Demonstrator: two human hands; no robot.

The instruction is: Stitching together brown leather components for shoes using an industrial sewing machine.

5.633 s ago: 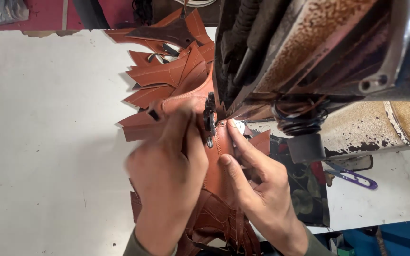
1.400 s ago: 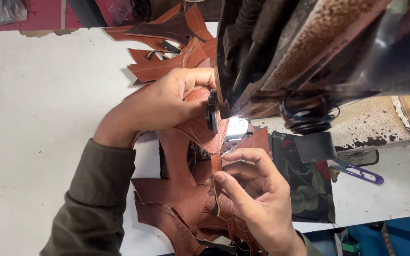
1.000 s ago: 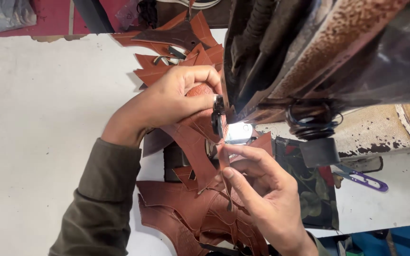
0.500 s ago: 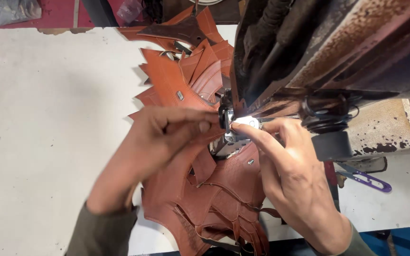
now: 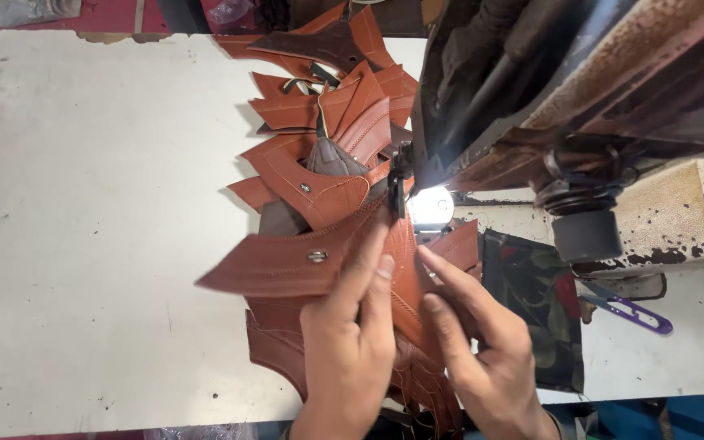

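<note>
White worktable (image 5: 83, 244), a bit scuffed and speckled, fills most of the view, with a strip of red floor (image 5: 107, 15) along the far edge and a big worn dark sewing machine (image 5: 580, 90) hanging over the right side

Grip first: the left hand (image 5: 352, 350) lies flat on a long tan-brown stitched leather strap with a small metal stud (image 5: 287, 265), fingers stretched out and pressing it down, not curled round it. The right hand (image 5: 474, 342) is just beside it, fingers also spread and resting on the same leather where it runs up toward the machine's needle area (image 5: 401, 183). So both hands are open-palmed on the piece, holding it by pressure only

That strap's long axis runs roughly left to right, tilted slightly, its free blunt end pointing out left over the table and the other end tucked under the hands near the brightly lit spot (image 5: 432, 205) by the needle

Further out, a whole fan of similar brown leather pieces (image 5: 327, 106) spreads away from the needle toward the far edge. Right of the hands lies a dark floral cloth (image 5: 535, 310), and past it a small pair of purple-handled thread snips (image 5: 633, 314) on the table
</note>
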